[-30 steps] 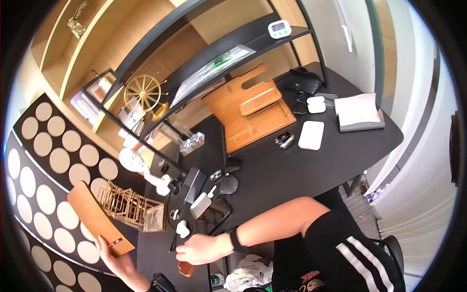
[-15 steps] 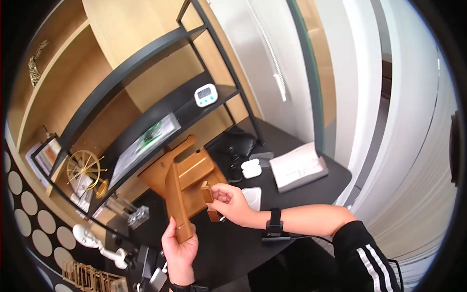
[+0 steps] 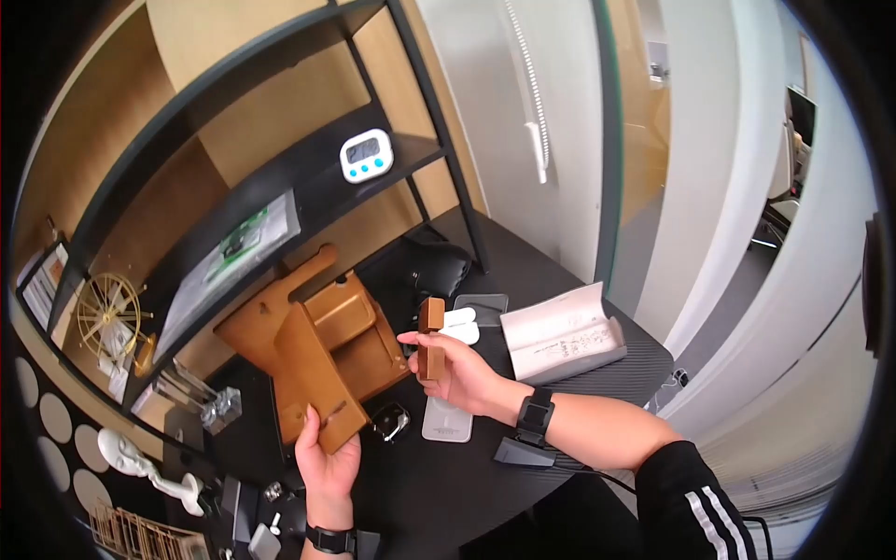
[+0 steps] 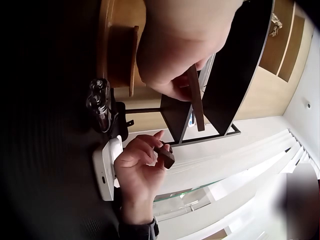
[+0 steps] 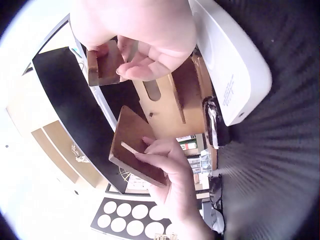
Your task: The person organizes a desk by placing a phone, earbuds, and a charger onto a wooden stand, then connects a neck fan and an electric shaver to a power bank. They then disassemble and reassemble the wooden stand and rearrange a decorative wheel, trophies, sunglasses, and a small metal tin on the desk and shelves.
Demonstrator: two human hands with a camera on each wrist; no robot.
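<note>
My left hand (image 3: 327, 471) grips a flat brown wooden board (image 3: 313, 378) by its lower end, thumb on the face near a narrow slot. In the right wrist view the board (image 5: 131, 134) stands tilted with that slot toward the camera. My right hand (image 3: 471, 381) pinches a small notched wooden piece (image 3: 431, 315) between thumb and fingers, held up to the right of the board and apart from it. Behind the board, on the desk, stands a wooden organizer (image 3: 247, 322) with a raised shelf, partly covered by the board in the head view.
Near my right hand lie a white flat box (image 3: 448, 425), a white earbud case (image 3: 459, 327) and a watch (image 3: 391, 422). An open booklet on a grey box (image 3: 565, 350) sits further right. A black shelf rack (image 3: 425, 149) with a timer (image 3: 366, 156) rises behind.
The head view has turned right. My left hand has brought the board from the far left to before the organizer; my right hand has lifted the small wooden piece from low over the desk.
</note>
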